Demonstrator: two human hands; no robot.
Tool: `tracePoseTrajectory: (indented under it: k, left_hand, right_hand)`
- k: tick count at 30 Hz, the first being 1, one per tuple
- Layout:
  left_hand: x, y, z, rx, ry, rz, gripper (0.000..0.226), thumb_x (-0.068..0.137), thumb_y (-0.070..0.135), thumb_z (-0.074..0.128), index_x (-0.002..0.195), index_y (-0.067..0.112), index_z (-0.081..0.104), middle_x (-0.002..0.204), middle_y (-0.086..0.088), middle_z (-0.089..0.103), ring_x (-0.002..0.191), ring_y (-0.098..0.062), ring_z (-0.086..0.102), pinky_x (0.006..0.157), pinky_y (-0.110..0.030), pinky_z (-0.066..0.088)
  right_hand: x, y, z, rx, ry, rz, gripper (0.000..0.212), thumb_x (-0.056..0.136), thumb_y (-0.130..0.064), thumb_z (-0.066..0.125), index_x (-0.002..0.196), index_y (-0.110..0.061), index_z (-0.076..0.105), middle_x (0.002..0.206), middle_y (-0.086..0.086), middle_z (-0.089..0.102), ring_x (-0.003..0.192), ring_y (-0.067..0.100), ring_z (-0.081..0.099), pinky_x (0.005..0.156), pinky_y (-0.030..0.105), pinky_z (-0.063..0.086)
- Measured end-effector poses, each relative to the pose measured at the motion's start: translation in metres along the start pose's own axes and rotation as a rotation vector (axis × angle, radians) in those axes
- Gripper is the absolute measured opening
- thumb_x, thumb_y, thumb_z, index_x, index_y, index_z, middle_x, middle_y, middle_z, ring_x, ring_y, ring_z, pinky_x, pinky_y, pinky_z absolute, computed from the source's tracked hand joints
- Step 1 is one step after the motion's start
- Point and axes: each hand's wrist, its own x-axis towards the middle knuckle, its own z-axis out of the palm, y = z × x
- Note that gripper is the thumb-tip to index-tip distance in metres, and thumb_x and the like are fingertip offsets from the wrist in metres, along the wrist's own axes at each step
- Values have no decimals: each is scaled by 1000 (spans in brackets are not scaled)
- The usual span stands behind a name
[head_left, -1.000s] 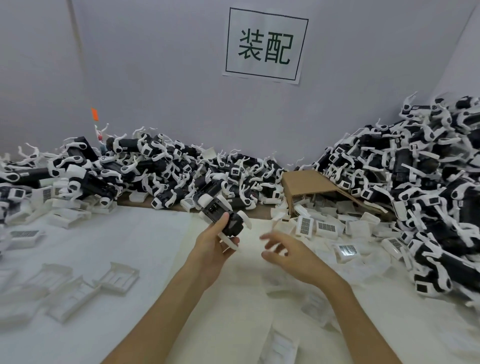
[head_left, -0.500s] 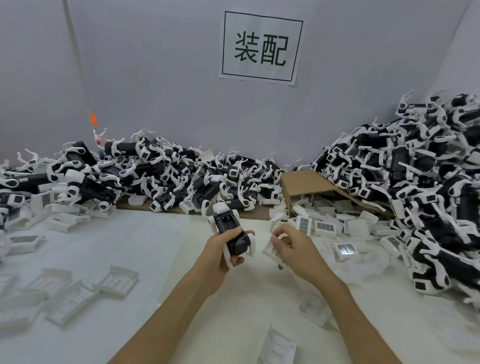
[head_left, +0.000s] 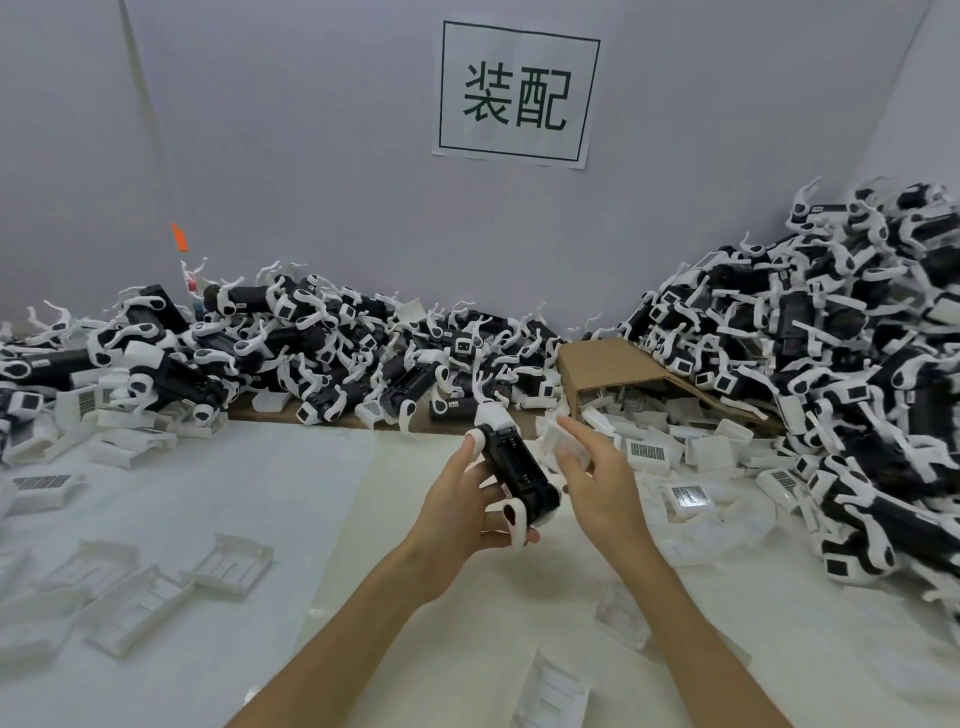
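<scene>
The right hand (head_left: 597, 483), empty 1 second ago, now pinches a white cover (head_left: 563, 444) and holds it right beside the black-and-white gadget (head_left: 517, 475) that the left hand (head_left: 467, 514) grips above the table (head_left: 260, 493), so the cover looks ready to snap on.

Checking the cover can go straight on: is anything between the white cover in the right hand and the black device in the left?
Nothing visible. The right hand pinches the white cover right beside the black device, which the left hand grips with its open side up.
</scene>
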Motion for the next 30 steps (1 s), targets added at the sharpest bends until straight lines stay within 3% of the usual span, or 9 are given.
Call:
tracePoseTrajectory:
  k: [2,4,7,12,15,21,25,30]
  left_hand:
    - [1,-2,0,41,-20,6,69,95,71,31,132,22,62,122,-11,71,91,-38,70,91,-43,53]
    - [2,-3,-2,63,-37,12,68,96,71,28,136,25,59,125,-9,70,96,-37,71,92,-41,53]
    - [3,-5,-3,38,-26,17,65,96,70,32,135,27,60,123,-3,71,89,-29,71,85,-36,55]
    - [7,-8,-7,-18,52,65,54,99,62,35,128,29,66,130,-14,66,104,-37,61,106,-57,43]
    - [6,-7,-6,-13,67,85,50,101,60,34,125,32,68,125,-12,69,102,-35,64,102,-54,48]
    - [4,-6,-6,-8,69,117,52,99,60,40,121,23,69,107,-6,72,72,-23,65,68,-33,56]
    - [4,-6,-7,3,68,147,53,89,62,52,123,25,69,116,-8,73,90,-28,71,75,-38,58]
    - [4,-9,-8,104,75,134,40,91,56,58,117,29,70,118,-12,72,89,-23,69,76,-34,57]
  right_hand:
    - [-3,-5,2,43,-39,-29,40,104,-20,50,144,-24,50,140,-14,52,127,-10,42,105,2,26]
    - [-5,-9,5,71,-90,-77,44,104,-21,50,148,-28,44,139,-24,47,125,-22,35,102,0,27]
    - [-11,-11,13,29,-204,-161,50,102,-19,54,150,-29,41,140,-34,37,130,-22,31,107,5,27]
    - [-19,-12,24,-5,-319,-213,55,100,-20,56,152,-27,41,156,-25,30,143,-14,21,114,9,19]
    - [-18,-11,23,-1,-314,-222,58,98,-15,59,152,-28,41,157,-23,30,143,-13,22,110,4,21]
    - [-17,-11,22,35,-287,-234,55,96,-6,59,146,-27,50,154,-22,38,140,-13,30,112,10,29]
    - [-17,-11,21,34,-241,-253,46,96,-2,59,136,-23,61,145,-18,50,135,-12,38,104,4,31]
    - [-17,-11,20,65,-315,-237,49,96,0,55,137,-27,59,148,-15,49,132,-16,39,100,0,31]
